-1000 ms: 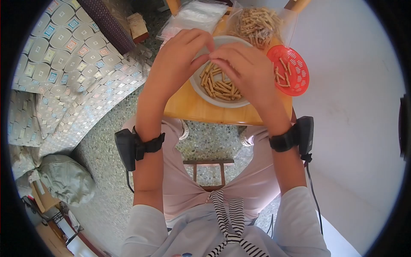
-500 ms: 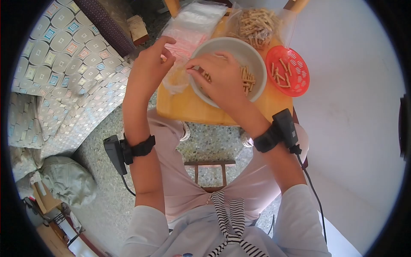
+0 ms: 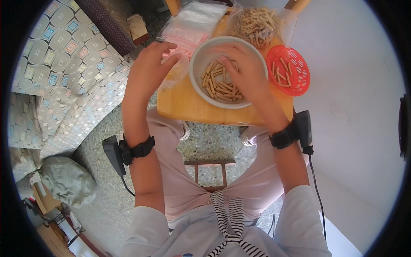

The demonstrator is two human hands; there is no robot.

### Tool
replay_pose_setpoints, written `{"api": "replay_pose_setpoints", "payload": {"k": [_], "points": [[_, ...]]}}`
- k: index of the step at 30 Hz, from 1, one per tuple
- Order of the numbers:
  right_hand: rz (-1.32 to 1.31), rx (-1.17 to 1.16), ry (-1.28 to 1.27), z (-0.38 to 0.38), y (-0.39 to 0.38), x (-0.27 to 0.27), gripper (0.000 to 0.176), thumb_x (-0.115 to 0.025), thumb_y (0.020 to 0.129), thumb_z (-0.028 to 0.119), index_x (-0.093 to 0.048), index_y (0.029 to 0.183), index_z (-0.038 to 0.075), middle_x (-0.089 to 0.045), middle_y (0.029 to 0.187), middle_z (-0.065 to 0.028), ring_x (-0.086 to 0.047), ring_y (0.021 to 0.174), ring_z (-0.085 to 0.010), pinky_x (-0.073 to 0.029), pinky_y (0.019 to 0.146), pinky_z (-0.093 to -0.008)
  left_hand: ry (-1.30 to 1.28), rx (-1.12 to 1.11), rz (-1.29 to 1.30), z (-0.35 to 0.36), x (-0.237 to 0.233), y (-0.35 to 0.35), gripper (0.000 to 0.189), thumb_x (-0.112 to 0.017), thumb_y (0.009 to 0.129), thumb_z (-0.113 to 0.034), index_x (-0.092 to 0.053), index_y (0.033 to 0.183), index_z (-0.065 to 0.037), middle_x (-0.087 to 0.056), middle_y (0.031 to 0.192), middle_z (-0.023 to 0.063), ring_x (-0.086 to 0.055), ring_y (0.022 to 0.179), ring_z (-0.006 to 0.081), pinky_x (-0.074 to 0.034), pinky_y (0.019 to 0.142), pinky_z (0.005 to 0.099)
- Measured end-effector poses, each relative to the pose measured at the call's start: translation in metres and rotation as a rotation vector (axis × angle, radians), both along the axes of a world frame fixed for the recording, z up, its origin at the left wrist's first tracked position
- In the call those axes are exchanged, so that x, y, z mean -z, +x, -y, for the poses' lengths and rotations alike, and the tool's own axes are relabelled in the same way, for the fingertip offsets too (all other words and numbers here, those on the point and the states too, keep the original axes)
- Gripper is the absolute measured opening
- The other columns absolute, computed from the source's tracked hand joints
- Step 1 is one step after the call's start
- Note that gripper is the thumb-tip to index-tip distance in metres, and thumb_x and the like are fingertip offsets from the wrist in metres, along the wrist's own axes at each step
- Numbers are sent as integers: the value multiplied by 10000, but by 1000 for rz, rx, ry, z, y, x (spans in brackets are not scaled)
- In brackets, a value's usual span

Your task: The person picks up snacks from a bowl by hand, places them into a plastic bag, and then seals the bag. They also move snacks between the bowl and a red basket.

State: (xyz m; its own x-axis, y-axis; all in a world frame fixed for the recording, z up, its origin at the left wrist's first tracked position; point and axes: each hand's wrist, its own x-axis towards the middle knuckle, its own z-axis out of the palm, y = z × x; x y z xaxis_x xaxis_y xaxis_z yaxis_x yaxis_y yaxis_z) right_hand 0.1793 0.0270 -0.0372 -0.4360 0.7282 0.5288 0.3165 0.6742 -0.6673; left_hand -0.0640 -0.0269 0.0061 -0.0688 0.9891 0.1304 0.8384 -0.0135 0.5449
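My left hand (image 3: 150,68) is beside a small clear plastic bag (image 3: 175,73), its thumb and fingers apart with nothing between them. Over the right part of a grey-white bowl (image 3: 195,88) is my right hand (image 3: 245,70), somewhat blurred, thumb and fingers apart and empty. Short tan sticks (image 3: 222,89) lie in the bowl. To its right a red perforated basket (image 3: 302,70) holds several more sticks. Behind the bowl stands an open clear bag full of sticks (image 3: 259,25). Flat zip bags with red edges (image 3: 192,25) are stacked at the back left.
All of these rest on a yellow wooden chair seat (image 3: 192,109). A patterned cloth (image 3: 72,64) hangs at the left, with a grey-green bag (image 3: 68,180) on the floor below it. A white wall (image 3: 351,107) rises at the right.
My right hand has moved right, away from the small clear bag and over the bowl, and its pinched fingers have parted. The left hand's fingers have spread slightly.
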Motion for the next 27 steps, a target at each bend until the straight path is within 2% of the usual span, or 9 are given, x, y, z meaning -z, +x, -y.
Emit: {"api": "replay_pose_setpoints", "payload": {"k": [2, 5, 9, 11, 15, 17, 21, 23, 27], "points": [[270, -4, -24, -6, 18, -2, 241, -653, 865, 159, -716, 1097, 143, -693, 1065, -91, -631, 1003, -313, -497, 895, -460, 235, 77, -117, -2, -1, 3, 271, -652, 926, -202, -678, 1155, -60, -654, 1055, 128, -629, 1003, 297, -489, 872, 374], [518, -25, 24, 0, 26, 15, 252, -685, 843, 180, -710, 1091, 149, -687, 1047, -107, -640, 958, -315, -494, 885, -462, 214, 107, -25, -3, -4, 13, 267, -643, 925, -198, -673, 1148, -55, -645, 1122, 137, -595, 1096, 324, -466, 936, 377], [538, -41, 7, 7, 22, 21, 213, -701, 831, 199, -705, 1036, 140, -697, 1019, -110, -660, 936, -315, -483, 869, -487, 180, 128, -45, -5, 0, 22, 276, -641, 919, -207, -673, 1148, -55, -650, 1120, 125, -605, 1086, 321, -472, 935, 382], [704, -43, -219, 5, 17, 18, 176, -698, 832, 189, -696, 1002, 145, -712, 967, -107, -672, 943, -312, -453, 893, -496, 139, 117, 0, -7, 3, 26, 281, -641, 914, -211, -675, 1147, -59, -651, 1130, 116, -605, 1098, 319, -469, 946, 390], [705, -41, -192, 7, 14, 14, 118, -689, 838, 187, -690, 950, 146, -720, 926, -109, -675, 978, -304, -421, 927, -490, 145, 152, -72, -12, 6, 28, 281, -642, 913, -216, -676, 1146, -65, -652, 1134, 116, -604, 1108, 320, -464, 961, 403], [714, -47, -219, 7, 12, 13, 108, -684, 828, 195, -699, 926, 152, -721, 921, -98, -676, 936, -296, -397, 946, -495, 181, 174, -151, -13, 7, 28, 263, -653, 906, -255, -693, 1137, -137, -652, 1138, 78, -596, 1109, 299, -460, 967, 439], [707, -62, -98, 10, 11, 10, 115, -686, 802, 204, -701, 895, 138, -718, 908, -81, -669, 876, -288, -410, 934, -491, 167, 243, -98, -12, 6, 33, 286, -687, 881, -197, -683, 1143, -83, -631, 1198, 107, -576, 1156, 317, -440, 1008, 421], [630, 49, 75, 10, 7, 9, 150, -694, 773, 207, -702, 897, 123, -717, 905, -53, -658, 829, -279, -460, 879, -459, 291, 294, -142, -12, 8, 36, 309, -727, 847, -196, -691, 1139, -102, -585, 1285, 93, -522, 1229, 314, -419, 1044, 415], [464, 23, -65, 1, 8, -9, 174, -700, 774, 209, -693, 910, 101, -717, 929, -50, -667, 831, -270, -510, 775, -418, 261, 337, -129, -11, 5, 38, 323, -750, 821, -196, -696, 1128, -113, -547, 1339, 82, -474, 1284, 310, -406, 1067, 406]]}}
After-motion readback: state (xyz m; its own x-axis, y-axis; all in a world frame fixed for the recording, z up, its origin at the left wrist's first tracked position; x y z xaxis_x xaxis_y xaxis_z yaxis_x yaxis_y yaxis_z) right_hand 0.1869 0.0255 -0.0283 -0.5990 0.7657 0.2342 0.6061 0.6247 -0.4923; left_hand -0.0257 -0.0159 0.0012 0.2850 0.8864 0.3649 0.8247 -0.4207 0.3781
